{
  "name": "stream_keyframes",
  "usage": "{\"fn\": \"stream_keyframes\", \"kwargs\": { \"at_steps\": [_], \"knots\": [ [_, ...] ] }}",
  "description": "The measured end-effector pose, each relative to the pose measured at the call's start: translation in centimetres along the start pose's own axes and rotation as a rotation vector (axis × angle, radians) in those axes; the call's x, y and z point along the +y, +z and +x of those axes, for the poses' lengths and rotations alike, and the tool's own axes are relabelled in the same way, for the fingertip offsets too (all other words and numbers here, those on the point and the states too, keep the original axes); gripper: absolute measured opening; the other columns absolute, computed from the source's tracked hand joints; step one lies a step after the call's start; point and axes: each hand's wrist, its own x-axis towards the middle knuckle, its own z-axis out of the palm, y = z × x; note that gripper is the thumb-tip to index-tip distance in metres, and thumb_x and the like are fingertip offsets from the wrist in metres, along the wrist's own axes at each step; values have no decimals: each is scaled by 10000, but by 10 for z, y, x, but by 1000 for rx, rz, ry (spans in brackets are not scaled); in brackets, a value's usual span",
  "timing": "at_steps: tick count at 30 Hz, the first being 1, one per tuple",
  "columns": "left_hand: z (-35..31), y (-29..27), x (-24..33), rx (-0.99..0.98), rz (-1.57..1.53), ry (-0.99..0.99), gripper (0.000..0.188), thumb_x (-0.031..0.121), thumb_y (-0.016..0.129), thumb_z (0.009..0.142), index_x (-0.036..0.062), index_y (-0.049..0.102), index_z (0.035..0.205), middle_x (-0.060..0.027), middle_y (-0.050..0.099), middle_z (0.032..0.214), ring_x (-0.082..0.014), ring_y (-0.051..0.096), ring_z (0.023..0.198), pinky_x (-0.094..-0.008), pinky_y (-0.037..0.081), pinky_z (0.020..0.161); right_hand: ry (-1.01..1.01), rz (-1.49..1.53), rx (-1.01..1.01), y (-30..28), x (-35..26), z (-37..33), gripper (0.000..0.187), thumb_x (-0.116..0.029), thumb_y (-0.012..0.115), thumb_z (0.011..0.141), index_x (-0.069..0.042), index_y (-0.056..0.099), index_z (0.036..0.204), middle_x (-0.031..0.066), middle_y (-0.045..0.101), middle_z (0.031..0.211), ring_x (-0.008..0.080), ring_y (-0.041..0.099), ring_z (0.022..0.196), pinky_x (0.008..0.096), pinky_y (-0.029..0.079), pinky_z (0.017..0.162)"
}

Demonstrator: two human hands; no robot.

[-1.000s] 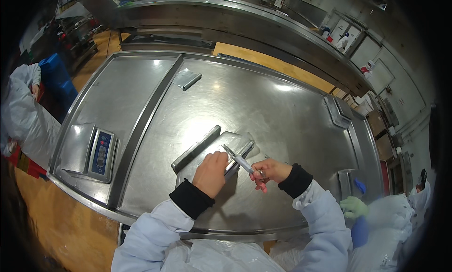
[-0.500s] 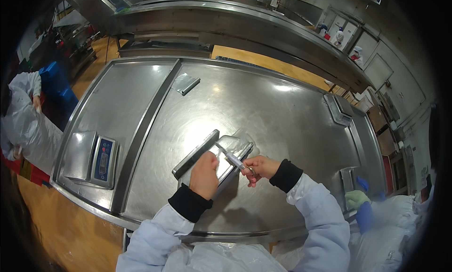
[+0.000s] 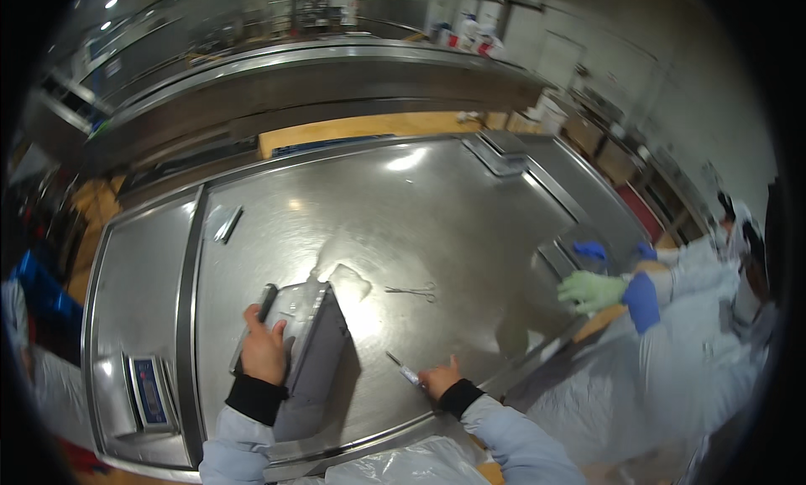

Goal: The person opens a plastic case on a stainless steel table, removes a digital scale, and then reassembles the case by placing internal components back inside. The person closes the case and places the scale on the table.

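My left hand (image 3: pixel 264 351) is closed around the dark bar along the left edge of a grey, box-shaped metal piece (image 3: pixel 315 342). This piece stands tilted on the steel table, with clear film (image 3: pixel 302 300) over its shiny upper face. My right hand (image 3: pixel 438 378) is low over the table, fingers on a slim pen-like tool (image 3: pixel 409 374) with a pale labelled barrel and a dark thin tip; its thumb sticks up. Scissors (image 3: pixel 411 292) lie on the table beyond the right hand, apart from it. A crumpled clear film piece (image 3: pixel 350 281) rests beside the box.
A bench scale (image 3: pixel 149 393) stands at the left behind a raised divider (image 3: pixel 195 317). A small roll with film (image 3: pixel 224 225) lies far left. Metal scales (image 3: pixel 495 153) stand at the far right. A co-worker's green-gloved hand (image 3: pixel 592 292) reaches in from the right, near a blue glove (image 3: pixel 589 250).
My view has turned right. My hands have moved apart, the left onto the box's bar, the right away with the pen-like tool. The scissors now lie on the table. The co-worker's gloved hand reaches further in.
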Motion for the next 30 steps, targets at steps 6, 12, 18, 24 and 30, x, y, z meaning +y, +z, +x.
{"fn": "stream_keyframes", "kwargs": {
  "at_steps": [6, 12, 18, 24, 30],
  "knots": [
    [20, -10, -29, -166, 135, 108, 312, 189, 618, 741, -14, 484, 936, -226, 574, 686, -389, 559, 646, -435, 431, 581, -182, 181, 366, -34, -42, 26, 165, -233, 524, 781, -163, 581, 920, 41, 586, 897, 216, 540, 893, 531, 288, 880],
    [19, 2, -24, -142, 461, 115, 234, 235, 491, 798, 11, 554, 828, -225, 574, 694, -401, 555, 677, -488, 434, 630, -697, 424, 962, -166, -135, 84, 359, -270, 605, 722, -128, 524, 1042, 89, 521, 1035, 249, 476, 1011, 416, 336, 893],
    [-24, -53, -74, 229, 345, -183, 149, 188, 463, 825, 46, 476, 868, -238, 549, 630, -414, 543, 616, -513, 412, 547, -685, 561, 378, -167, -160, 148, 363, -370, 639, 674, -125, 636, 942, 83, 593, 988, 259, 522, 962, 351, 405, 847],
    [-194, -78, -174, 517, 289, -618, 153, 172, 420, 867, 39, 427, 944, -252, 542, 677, -438, 530, 693, -511, 374, 550, -722, 683, 443, -163, -161, 154, 195, -222, 657, 637, -42, 604, 690, 127, 580, 729, 270, 555, 717, 339, 426, 673],
    [-343, -42, -259, 378, 474, -982, 197, 193, 460, 850, 48, 357, 937, -232, 568, 741, -432, 547, 683, -515, 411, 558, -486, 692, 341, -171, -171, 155, 135, -151, 638, 679, -40, 583, 732, 109, 592, 721, 211, 562, 676, 293, 430, 635]
  ]
}}
